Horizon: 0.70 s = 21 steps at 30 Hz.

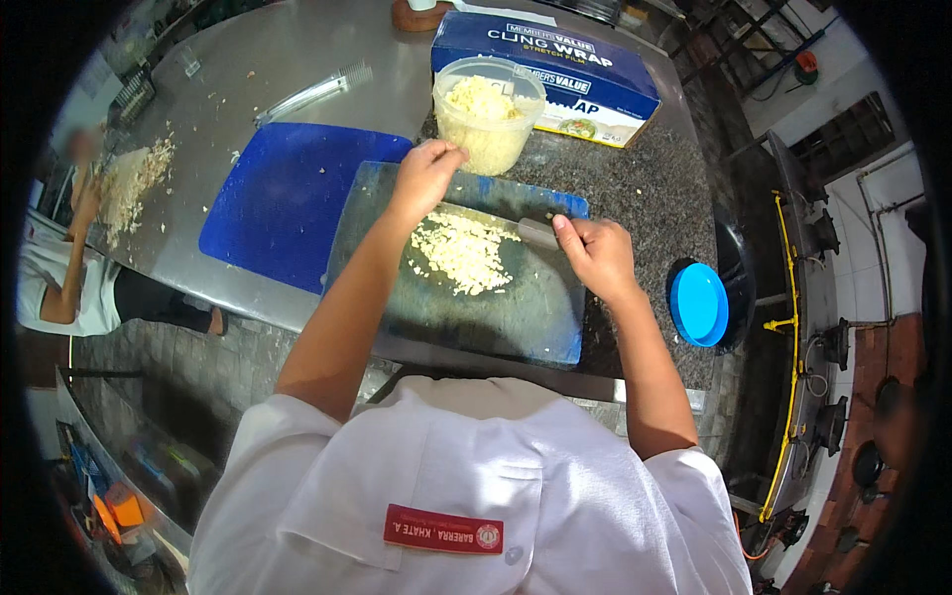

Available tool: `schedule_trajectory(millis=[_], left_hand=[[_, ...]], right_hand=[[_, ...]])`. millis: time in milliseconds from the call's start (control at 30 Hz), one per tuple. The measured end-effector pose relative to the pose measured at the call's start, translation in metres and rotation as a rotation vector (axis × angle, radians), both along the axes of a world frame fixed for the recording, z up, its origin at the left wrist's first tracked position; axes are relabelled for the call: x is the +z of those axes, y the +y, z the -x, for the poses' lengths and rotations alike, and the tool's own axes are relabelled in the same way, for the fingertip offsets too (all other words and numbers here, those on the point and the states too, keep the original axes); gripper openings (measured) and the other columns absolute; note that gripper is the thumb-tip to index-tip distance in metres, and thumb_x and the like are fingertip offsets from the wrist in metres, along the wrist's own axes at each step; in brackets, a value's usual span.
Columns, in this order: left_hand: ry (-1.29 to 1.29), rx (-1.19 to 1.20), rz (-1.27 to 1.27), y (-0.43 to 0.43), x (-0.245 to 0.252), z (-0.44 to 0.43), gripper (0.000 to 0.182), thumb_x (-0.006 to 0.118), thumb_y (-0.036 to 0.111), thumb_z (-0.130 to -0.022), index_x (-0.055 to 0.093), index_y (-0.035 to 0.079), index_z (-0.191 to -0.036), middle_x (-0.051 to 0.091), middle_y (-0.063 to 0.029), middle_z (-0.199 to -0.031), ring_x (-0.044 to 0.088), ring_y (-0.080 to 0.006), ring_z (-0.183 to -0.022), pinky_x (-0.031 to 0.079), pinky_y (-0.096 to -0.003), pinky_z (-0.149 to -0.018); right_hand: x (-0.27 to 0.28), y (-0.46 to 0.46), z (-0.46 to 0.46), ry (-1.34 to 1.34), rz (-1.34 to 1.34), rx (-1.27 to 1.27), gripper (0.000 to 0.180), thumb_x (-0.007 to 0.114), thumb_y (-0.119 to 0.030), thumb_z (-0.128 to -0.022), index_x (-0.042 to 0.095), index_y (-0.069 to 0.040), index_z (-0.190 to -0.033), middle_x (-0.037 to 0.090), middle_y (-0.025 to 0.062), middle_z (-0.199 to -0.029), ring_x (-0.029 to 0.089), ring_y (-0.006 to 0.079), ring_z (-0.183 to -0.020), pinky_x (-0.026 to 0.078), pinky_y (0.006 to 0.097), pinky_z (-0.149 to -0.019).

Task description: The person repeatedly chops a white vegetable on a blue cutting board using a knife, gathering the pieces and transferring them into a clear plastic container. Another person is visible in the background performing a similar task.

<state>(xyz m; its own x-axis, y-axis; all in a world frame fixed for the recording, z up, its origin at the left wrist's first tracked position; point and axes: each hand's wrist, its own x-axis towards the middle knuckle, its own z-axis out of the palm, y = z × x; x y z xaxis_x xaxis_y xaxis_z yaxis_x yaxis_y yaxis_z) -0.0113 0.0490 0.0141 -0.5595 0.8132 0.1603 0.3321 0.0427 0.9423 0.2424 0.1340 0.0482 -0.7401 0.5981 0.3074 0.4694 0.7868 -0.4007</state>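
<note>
My right hand (599,253) is closed around the handle of a kitchen knife (539,233). The blade reaches left along the far side of a pile of finely chopped pale yellow food (468,253), perhaps garlic. That pile lies on a worn, dark-stained blue cutting board (483,327). My left hand (428,178) is at the board's far edge, its fingertips at the lower left side of a clear plastic tub (487,141); whether they grip the tub or something small cannot be told. Chopped pale food (483,100) is heaped inside the uncovered tub.
A cling wrap box (547,71) stands behind the tub. Another blue board (297,193) lies left, with a metal utensil (312,93) beyond it. A round blue lid (699,305) sits at right. Another person (63,275) stands at far left beside chopped food (137,186).
</note>
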Motion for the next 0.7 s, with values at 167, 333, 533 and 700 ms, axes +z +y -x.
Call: schedule_trajectory(millis=[167, 333, 533, 700], left_hand=[[0.039, 0.005, -0.203, 0.014, -0.004, 0.010, 0.020, 0.060, 0.018, -0.082, 0.063, -0.001, -0.085, 0.057, -0.0079, -0.078, 0.051, -0.0158, -0.067, 0.040, -0.0293, -0.061], [0.253, 0.023, -0.309, -0.001, -0.022, 0.001, 0.012, 0.061, 0.011, -0.082, 0.061, -0.001, -0.081, 0.055, -0.0095, -0.079, 0.054, -0.0193, -0.073, 0.041, -0.0289, -0.066], [0.152, -0.090, -0.169, -0.021, -0.019, -0.001, 0.016, 0.061, 0.013, -0.082, 0.062, -0.003, -0.083, 0.058, -0.0085, -0.081, 0.055, -0.0188, -0.077, 0.042, -0.0295, -0.070], [0.000, -0.015, -0.130, -0.008, -0.014, 0.012, 0.022, 0.061, 0.020, -0.082, 0.062, -0.002, -0.085, 0.058, -0.0088, -0.080, 0.056, -0.0189, -0.077, 0.042, -0.0291, -0.071]], right_hand=[[0.000, 0.015, 0.014, 0.087, -0.108, 0.027, 0.046, 0.049, -0.039, -0.090, 0.060, -0.007, -0.058, 0.055, 0.0152, -0.053, 0.053, 0.0368, -0.051, 0.044, 0.0451, -0.056], [-0.029, -0.006, 0.015, 0.065, -0.112, 0.016, 0.045, 0.045, -0.028, -0.092, 0.056, -0.004, -0.055, 0.055, 0.0173, -0.054, 0.053, 0.0367, -0.051, 0.045, 0.0436, -0.060], [-0.002, -0.048, 0.002, 0.001, -0.006, 0.027, 0.045, 0.044, -0.028, -0.093, 0.058, -0.005, -0.057, 0.057, 0.0169, -0.055, 0.056, 0.0363, -0.052, 0.046, 0.0437, -0.060], [0.021, -0.067, 0.008, -0.155, 0.053, -0.067, 0.050, 0.043, -0.040, -0.093, 0.060, -0.003, -0.065, 0.056, 0.0207, -0.057, 0.058, 0.0403, -0.058, 0.046, 0.0482, -0.057]])
